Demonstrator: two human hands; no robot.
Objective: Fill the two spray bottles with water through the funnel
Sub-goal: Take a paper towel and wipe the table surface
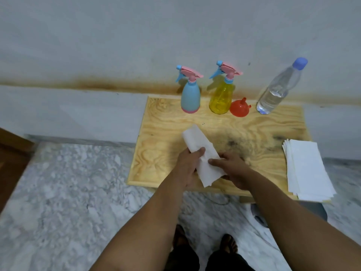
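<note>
A: What lies around, left to right?

B: Both hands, left (188,165) and right (232,169), grip one folded white paper towel (199,151) above the pale wooden tabletop (162,137); a white paper stack (306,169) lies far right.

A: And the containers?

B: At the back, a capped blue spray bottle (190,96), a yellow translucent one (221,98), an upturned red funnel (239,108), and a part-full clear water bottle (277,90).

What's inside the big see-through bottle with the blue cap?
Clear water: the water bottle is partly full, and its upper part looks empty. Its blue cap is on, so the opening is hidden.
</note>
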